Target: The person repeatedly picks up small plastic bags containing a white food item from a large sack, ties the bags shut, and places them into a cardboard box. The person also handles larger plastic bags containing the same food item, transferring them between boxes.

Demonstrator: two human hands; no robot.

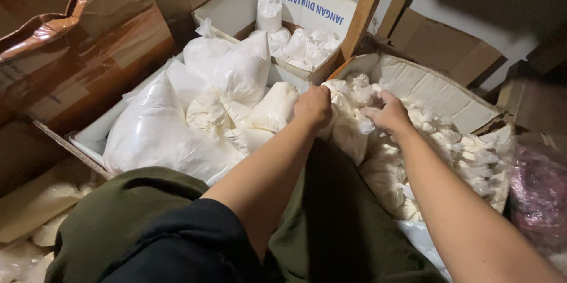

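Small knotted white bags (354, 123), centre frame, atop the carton (437, 91): soft, light, likely slippery; take by the knot. Left hand (313, 107) fisted on one; right hand (387, 114) pinches another.

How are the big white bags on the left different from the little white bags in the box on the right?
The big bags are wide, smooth and few; the little bags are small, knotted and many. The big bags lie untouched, while the left hand and right hand grip little ones. Both are white, filled plastic bags.
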